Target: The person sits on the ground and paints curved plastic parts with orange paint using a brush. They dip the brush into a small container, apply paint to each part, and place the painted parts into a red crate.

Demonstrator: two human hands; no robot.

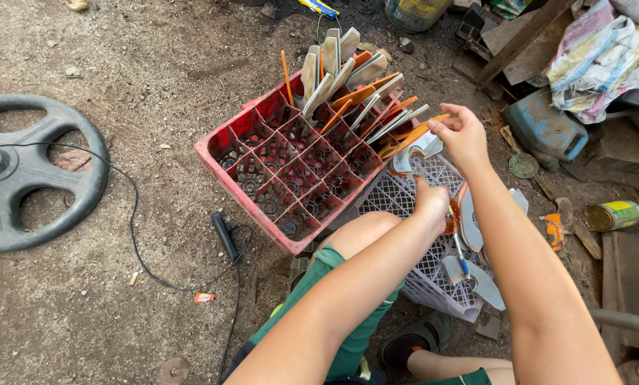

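Observation:
A red plastic crate [248,182] with square cells stands on the dirt ground. Its far cells hold several flat metal blades [355,89], some orange, some bare grey. My right hand [462,132] pinches the tip of an orange blade [408,139] at the crate's right corner. My left hand [432,203] reaches down into a white lattice basket [398,196] beside the crate and grips a blade piece there, partly hidden by the fingers. More curved blades [476,278] lie in the basket.
A black steering wheel [27,175] lies at the left with a black cable [137,242] running past it. A blue jerrycan [544,128], a tin can [614,215], rags and wood scraps crowd the right. My knee in green shorts [337,285] is below the crate.

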